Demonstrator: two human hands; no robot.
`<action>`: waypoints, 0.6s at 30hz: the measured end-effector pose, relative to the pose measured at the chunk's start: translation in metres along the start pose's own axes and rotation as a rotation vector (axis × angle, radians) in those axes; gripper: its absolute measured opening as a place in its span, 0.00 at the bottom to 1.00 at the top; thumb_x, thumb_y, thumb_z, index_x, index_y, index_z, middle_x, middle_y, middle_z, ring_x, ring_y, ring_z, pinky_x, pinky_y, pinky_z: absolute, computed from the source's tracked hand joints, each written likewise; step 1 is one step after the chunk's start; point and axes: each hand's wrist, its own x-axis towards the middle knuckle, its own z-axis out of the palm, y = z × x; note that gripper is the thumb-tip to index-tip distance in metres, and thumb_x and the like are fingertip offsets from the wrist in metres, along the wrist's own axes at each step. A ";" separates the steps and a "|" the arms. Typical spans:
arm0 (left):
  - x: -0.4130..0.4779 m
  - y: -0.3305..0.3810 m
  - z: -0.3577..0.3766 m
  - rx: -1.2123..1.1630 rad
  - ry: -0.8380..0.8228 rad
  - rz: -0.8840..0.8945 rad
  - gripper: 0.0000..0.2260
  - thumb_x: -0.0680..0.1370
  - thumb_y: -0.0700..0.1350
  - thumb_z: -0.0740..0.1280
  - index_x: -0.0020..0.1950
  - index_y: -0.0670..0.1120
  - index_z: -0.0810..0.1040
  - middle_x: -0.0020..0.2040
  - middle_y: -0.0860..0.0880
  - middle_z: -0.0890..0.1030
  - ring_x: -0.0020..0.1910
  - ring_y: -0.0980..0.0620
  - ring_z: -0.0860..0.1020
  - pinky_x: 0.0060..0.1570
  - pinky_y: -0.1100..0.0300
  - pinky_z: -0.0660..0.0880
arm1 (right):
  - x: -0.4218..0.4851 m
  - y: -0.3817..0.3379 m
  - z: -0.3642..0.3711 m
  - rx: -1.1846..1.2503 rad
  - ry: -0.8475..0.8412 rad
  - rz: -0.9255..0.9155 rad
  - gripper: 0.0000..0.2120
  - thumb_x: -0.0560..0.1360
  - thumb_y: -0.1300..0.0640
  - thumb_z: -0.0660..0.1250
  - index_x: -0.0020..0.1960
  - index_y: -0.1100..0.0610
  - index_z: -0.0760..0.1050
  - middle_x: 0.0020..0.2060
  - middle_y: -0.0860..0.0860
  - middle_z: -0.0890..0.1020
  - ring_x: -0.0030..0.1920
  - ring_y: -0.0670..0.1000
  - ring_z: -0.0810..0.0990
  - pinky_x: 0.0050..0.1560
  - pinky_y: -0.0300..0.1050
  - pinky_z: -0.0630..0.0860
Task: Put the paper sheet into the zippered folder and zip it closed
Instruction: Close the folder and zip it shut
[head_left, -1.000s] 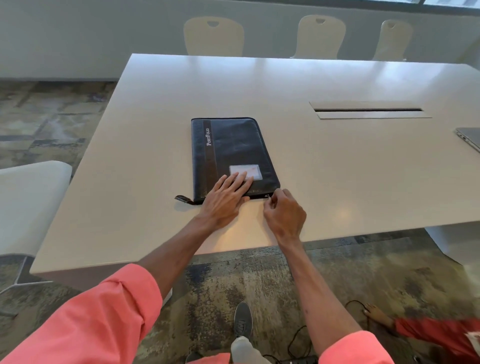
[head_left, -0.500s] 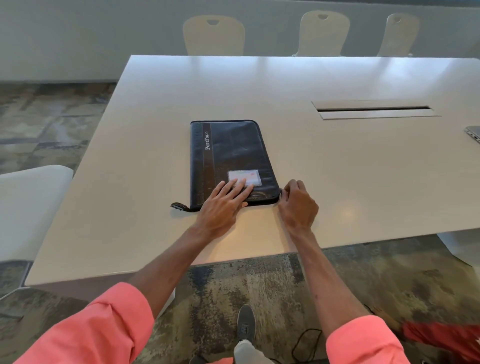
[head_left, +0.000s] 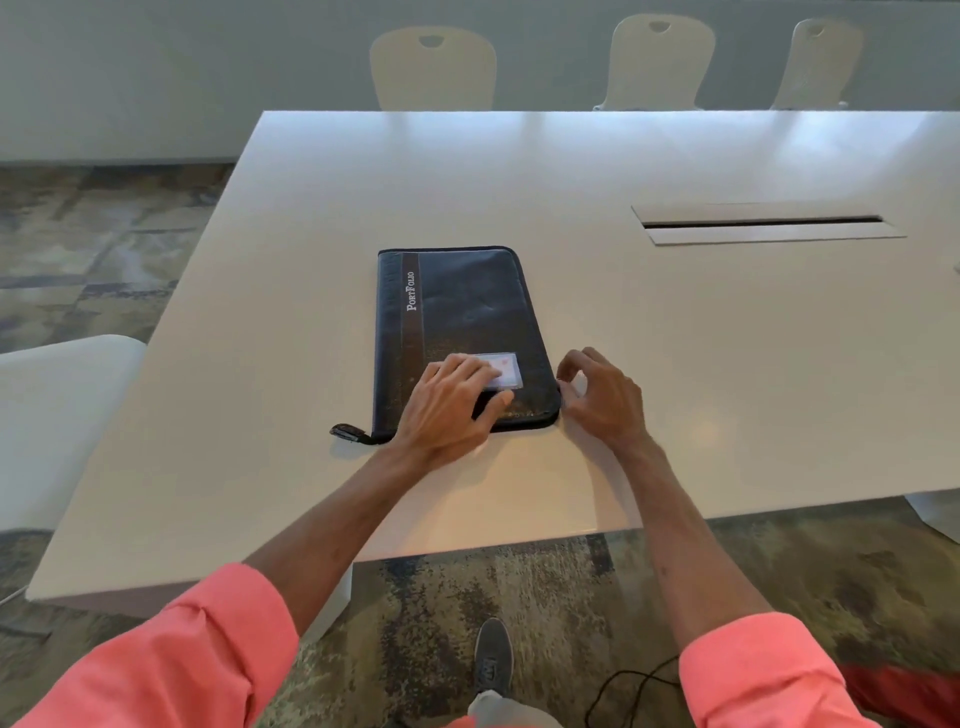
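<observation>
A dark zippered folder (head_left: 467, 301) marked "PortFolio" lies closed and flat on the white table (head_left: 675, 374). My left hand (head_left: 447, 410) presses on its near part with straight fingers, partly covering a small clear card window (head_left: 506, 368). My right hand (head_left: 602, 400) is at the folder's near right corner, fingers curled, with thumb and forefinger pinching the zipper at the edge. The pull itself is too small to make out. A short dark tab (head_left: 347, 432) sticks out from the near left corner. No paper sheet is visible.
A cable slot with a grey lid (head_left: 763, 226) is set into the table at the right. Three pale chairs (head_left: 434, 67) stand along the far side, and a white chair (head_left: 47, 415) sits at the left. A black cable (head_left: 623, 691) lies on the carpet.
My right hand has slid right along the folder's near edge and round its near right corner. My left hand has shifted slightly further onto the cover.
</observation>
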 end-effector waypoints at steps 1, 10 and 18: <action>0.011 0.004 0.002 -0.014 0.012 -0.018 0.22 0.87 0.62 0.60 0.73 0.50 0.79 0.71 0.51 0.80 0.71 0.51 0.75 0.71 0.45 0.74 | 0.003 0.002 -0.002 0.005 -0.042 -0.036 0.03 0.81 0.53 0.71 0.52 0.46 0.77 0.51 0.42 0.79 0.44 0.50 0.80 0.44 0.46 0.74; 0.092 0.021 0.032 0.030 -0.268 0.085 0.20 0.91 0.56 0.52 0.81 0.57 0.72 0.88 0.49 0.61 0.88 0.46 0.54 0.86 0.39 0.54 | 0.004 0.022 -0.006 0.105 -0.138 -0.111 0.07 0.77 0.52 0.75 0.45 0.46 0.76 0.44 0.40 0.80 0.38 0.45 0.79 0.43 0.50 0.81; 0.087 0.019 0.042 -0.004 -0.227 0.091 0.17 0.91 0.53 0.54 0.77 0.52 0.72 0.85 0.48 0.66 0.87 0.45 0.59 0.85 0.41 0.57 | 0.004 0.017 0.008 0.076 0.056 -0.017 0.09 0.79 0.51 0.75 0.48 0.48 0.74 0.49 0.41 0.79 0.40 0.49 0.79 0.41 0.48 0.77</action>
